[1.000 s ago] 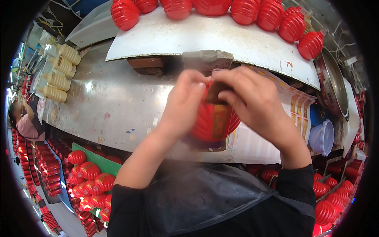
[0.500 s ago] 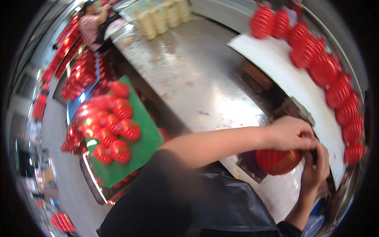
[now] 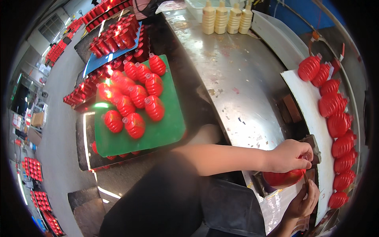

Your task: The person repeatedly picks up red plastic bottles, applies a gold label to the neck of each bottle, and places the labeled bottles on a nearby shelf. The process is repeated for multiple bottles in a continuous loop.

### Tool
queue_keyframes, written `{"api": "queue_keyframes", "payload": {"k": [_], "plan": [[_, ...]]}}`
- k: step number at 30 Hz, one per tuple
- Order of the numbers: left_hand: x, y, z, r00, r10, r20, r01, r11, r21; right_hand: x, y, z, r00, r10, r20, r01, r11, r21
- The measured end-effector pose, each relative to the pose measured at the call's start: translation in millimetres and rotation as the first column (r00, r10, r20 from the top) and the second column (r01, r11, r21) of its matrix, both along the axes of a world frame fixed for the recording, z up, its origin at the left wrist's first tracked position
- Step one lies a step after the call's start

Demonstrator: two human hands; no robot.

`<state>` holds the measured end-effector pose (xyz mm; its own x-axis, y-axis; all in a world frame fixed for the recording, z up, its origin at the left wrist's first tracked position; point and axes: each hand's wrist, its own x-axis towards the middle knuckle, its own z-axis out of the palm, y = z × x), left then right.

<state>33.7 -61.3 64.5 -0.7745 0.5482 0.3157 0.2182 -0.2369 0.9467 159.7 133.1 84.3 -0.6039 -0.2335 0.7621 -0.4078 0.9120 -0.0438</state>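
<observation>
My left hand [image 3: 290,156] reaches far right across the steel table and grips the top of a red ribbed bottle [image 3: 281,178] at the table's edge. Just below it, my right hand [image 3: 303,200] comes up from the lower edge, its fingers curled against the underside and right side of the same bottle. A thin dark strip shows between its fingertips and the bottle; I cannot tell what it is. The bottle sits beside a white curved shelf [image 3: 312,114].
A row of red bottles [image 3: 335,118] lines the white shelf. A green board [image 3: 166,130] at the left carries several more. Cream bottles [image 3: 225,17] stand at the back of the steel table [image 3: 237,79]. Clear plastic wrap [image 3: 276,203] lies under my hands. Another person [image 3: 144,6] is at the top.
The view has swung left, so my hands now sit at the right rim and the green board is in full view. Both hands have stayed on the red bottle.
</observation>
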Motion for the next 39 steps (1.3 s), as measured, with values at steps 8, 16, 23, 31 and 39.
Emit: {"api": "queue_keyframes", "payload": {"k": [8, 16, 23, 31, 39], "plan": [[33, -157, 4, 0.897, 0.354, 0.265, -0.430, 0.836, 0.340, -23, -106, -31, 0.713, 0.682, 0.162, -0.690, 0.643, 0.333], [145, -362, -18, 0.518, 0.839, 0.169, -0.851, 0.524, 0.005, -67, -162, -31, 0.740, 0.638, 0.213, -0.594, 0.768, -0.239], [269, -521, -81, -0.397, 0.913, -0.095, -0.885, -0.408, -0.223, -140, -138, -30, 0.674, 0.645, 0.359, -0.004, 0.490, -0.872], [269, -690, -172, -0.606, 0.737, -0.299, -0.706, -0.671, -0.224, -194, -51, -34, 0.486, 0.812, 0.324, 0.245, 0.229, -0.942], [209, -780, -214, -0.521, 0.709, -0.474, -0.687, -0.679, -0.261, -173, 39, -7, 0.678, 0.606, 0.415, 0.391, 0.181, -0.903]]}}
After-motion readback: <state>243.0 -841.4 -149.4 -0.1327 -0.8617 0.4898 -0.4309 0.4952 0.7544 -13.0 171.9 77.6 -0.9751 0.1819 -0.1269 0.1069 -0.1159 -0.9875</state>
